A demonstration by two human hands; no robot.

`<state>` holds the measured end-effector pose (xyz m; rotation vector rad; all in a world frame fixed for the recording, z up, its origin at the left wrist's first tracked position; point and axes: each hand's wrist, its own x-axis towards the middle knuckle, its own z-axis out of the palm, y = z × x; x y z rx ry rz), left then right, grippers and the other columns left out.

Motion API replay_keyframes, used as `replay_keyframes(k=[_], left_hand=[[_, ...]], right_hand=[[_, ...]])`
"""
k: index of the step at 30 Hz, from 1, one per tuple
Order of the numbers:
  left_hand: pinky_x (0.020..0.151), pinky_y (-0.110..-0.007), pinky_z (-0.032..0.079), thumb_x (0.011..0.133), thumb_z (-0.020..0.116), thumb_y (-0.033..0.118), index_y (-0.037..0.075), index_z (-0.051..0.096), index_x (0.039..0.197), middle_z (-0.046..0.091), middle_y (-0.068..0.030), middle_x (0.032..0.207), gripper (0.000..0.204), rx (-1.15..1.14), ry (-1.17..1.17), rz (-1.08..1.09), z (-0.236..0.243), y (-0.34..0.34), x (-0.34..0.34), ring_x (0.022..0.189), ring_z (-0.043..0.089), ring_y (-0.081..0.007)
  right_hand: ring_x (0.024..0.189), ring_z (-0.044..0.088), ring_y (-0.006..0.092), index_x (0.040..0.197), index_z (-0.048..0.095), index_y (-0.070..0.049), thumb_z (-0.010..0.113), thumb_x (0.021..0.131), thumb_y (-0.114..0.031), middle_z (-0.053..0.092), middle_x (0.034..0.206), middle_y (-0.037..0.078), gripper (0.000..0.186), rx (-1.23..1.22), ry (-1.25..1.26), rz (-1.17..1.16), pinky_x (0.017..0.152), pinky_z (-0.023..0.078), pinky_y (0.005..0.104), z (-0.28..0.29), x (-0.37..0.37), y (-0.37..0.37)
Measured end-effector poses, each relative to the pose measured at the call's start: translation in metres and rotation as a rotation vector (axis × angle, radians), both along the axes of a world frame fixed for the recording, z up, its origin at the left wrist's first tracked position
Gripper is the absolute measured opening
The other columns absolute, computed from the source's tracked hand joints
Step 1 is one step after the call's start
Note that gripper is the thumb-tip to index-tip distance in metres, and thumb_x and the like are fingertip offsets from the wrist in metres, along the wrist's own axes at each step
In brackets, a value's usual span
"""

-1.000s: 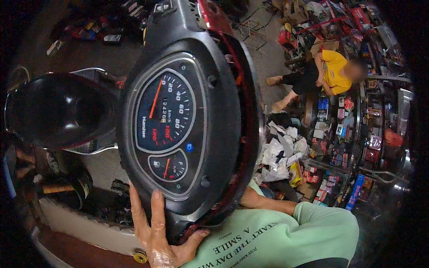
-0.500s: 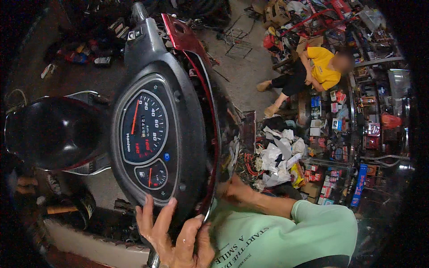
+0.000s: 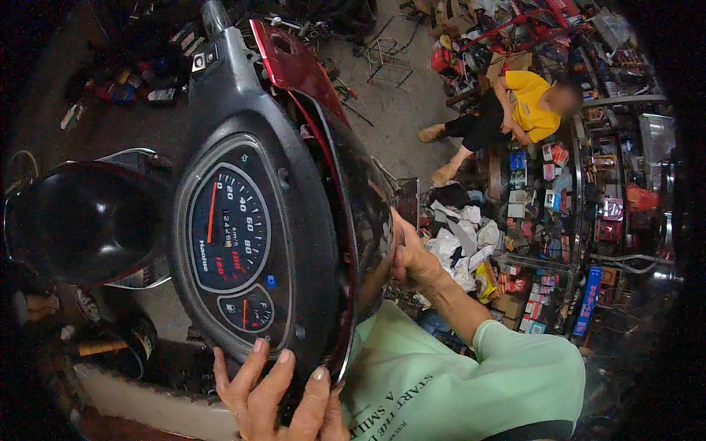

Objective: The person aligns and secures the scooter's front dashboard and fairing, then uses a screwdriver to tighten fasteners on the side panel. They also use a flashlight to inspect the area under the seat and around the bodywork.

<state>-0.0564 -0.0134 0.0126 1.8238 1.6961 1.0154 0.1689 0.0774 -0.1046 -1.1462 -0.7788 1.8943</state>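
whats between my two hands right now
The scooter's instrument panel housing: left hand grips its lower edge, right hand its far side, head view.

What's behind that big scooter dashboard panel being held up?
Behind the instrument panel shows a dark red cover along its edge and the right hand gripping that side. The left hand holds the bottom edge. The panel's back and any wiring are hidden.
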Motion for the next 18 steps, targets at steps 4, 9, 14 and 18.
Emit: replay_keyframes(k=[4, 9, 14, 18], left_hand=[[0.1, -0.054, 0.032, 0.064, 0.077, 0.04, 0.006, 0.041, 0.134, 0.032, -0.0325, 0.134, 0.086, -0.076, 0.269, -0.321, -0.011, -0.012, -0.021, 0.118, 0.042, -0.048], [0.091, -0.053, 0.038, 0.071, 0.069, 0.005, 0.004, 0.065, 0.093, 0.062, -0.0172, 0.097, 0.023, -0.036, -0.081, 0.15, 0.0, 0.003, 0.018, 0.095, 0.058, -0.0373], [0.094, -0.048, 0.036, 0.07, 0.073, 0.017, 0.0, 0.048, 0.107, 0.049, -0.0213, 0.112, 0.048, -0.085, 0.162, 0.025, -0.004, -0.006, 0.008, 0.107, 0.049, -0.0388], [0.09, -0.045, 0.041, 0.076, 0.071, 0.022, 0.003, 0.05, 0.097, 0.053, -0.017, 0.111, 0.035, -0.128, -0.062, 0.198, -0.01, 0.003, 0.016, 0.108, 0.05, -0.0351]], right_hand=[[0.132, 0.029, 0.0224, 0.142, 0.018, 0.002, 0.084, 0.056, -0.046, 0.029, 0.144, 0.011, 0.119, -0.025, -0.015, 0.019, 0.11, 0.022, 0.0362, 0.01, 0.002, 0.009], [0.133, 0.027, 0.0277, 0.14, 0.021, 0.002, 0.086, 0.053, -0.046, 0.029, 0.143, 0.016, 0.119, 0.026, -0.127, -0.019, 0.108, 0.024, 0.0401, 0.014, 0.003, 0.013], [0.122, 0.04, 0.0375, 0.122, 0.044, -0.003, 0.074, 0.06, -0.056, 0.045, 0.127, 0.021, 0.087, 1.206, -0.815, 0.197, 0.103, 0.026, 0.0534, 0.081, -0.012, 0.014], [0.101, 0.06, 0.0311, 0.086, 0.066, -0.004, 0.056, 0.081, -0.04, 0.063, 0.093, 0.011, 0.038, 1.726, -0.851, 0.432, 0.098, 0.029, 0.0632, 0.102, -0.06, 0.027]])
